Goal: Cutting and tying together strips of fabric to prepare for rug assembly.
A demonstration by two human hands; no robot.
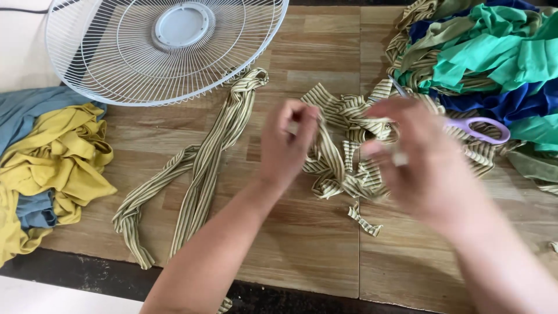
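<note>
From the head camera I look down on a wooden tabletop (pixel 302 244) strewn with fabric offcuts. My left hand (pixel 288 145) is curled narrow, fingertips pinched on a small pale scrap at the top of a heap of olive-and-cream striped fabric strips (pixel 343 157) lying mid-table. My right hand (pixel 427 168) hovers just beside that heap, blurred; its fingers look loosely bent with a pale bit near the thumb, but I cannot tell whether it truly grips anything. One short striped scrap (pixel 364 221) lies apart, just below the heap. To the left of my left forearm a long twisted striped band (pixel 200 174) runs diagonally from near the front edge up towards a white wire fan guard (pixel 157 49) resting flat at the top left, its round pale hub in the centre. Lilac-handled scissors (pixel 479 129) lie behind my right hand, blades pointing up-left, partly on striped cloth. At the top right sits a tangled pile of green, blue and olive strips (pixel 500 58). At the far left edge lies a bunch of mustard-yellow and grey-blue cloth (pixel 49 163). I see no packages, labels or signs in this view.
</note>
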